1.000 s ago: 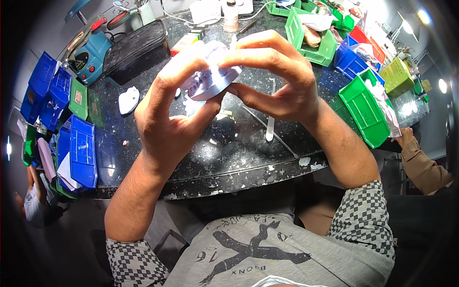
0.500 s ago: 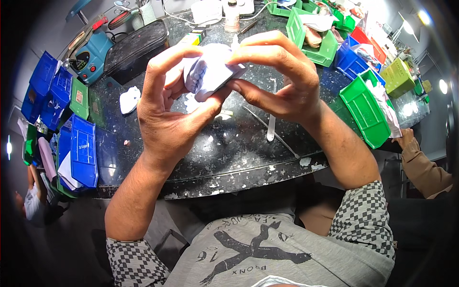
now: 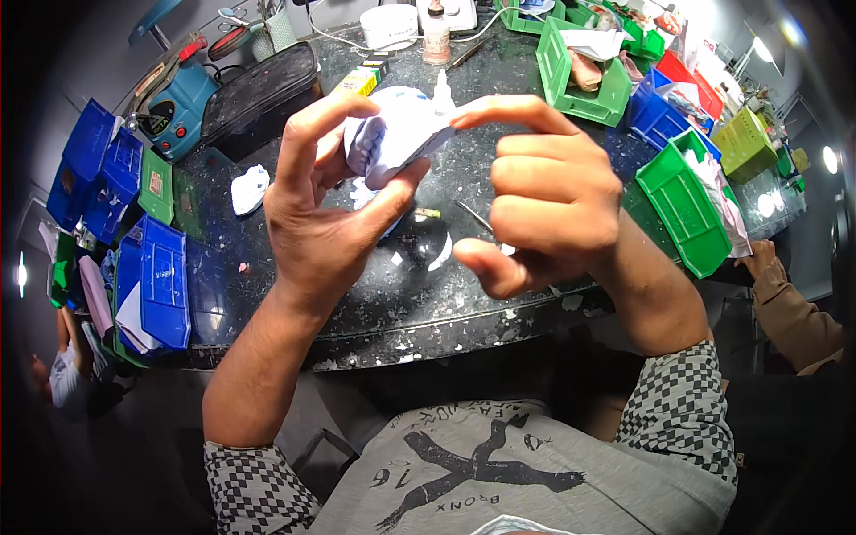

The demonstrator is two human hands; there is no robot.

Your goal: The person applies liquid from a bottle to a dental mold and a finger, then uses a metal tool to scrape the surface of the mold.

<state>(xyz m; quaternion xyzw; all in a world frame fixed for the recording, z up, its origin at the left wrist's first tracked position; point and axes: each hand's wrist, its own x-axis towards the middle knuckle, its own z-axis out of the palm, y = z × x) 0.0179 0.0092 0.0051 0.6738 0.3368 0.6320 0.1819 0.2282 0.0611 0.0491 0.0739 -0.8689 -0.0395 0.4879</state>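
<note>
A whitish-lilac plaster dental cast (image 3: pixel 401 134) is raised above the bench, its row of teeth turned toward the left. My left hand (image 3: pixel 325 178) grips it, thumb below and fingers along the toothed side. On the cast's right edge rests the tip of my right index finger, or very near it. The rest of my right hand (image 3: pixel 553 196) has its fingers curled in, with the thumb apart and nothing seen in its grasp. Behind the cast stands a small white nozzle bottle (image 3: pixel 442 94). Another white cast piece (image 3: pixel 251 190) lies left of my left hand.
A black lidded box (image 3: pixel 259 94) and a teal machine (image 3: pixel 174 107) stand back left. Blue bins (image 3: pixel 165 281) line the left side. Green bins (image 3: pixel 682 205) and blue ones are at the right. A dropper bottle (image 3: pixel 436 40) stands at the back. Another person's arm (image 3: pixel 785 308) shows far right.
My right thumb has come off the cast and dropped down toward me, the other fingers curling in while the index stays by its edge. My left hand keeps its hold.
</note>
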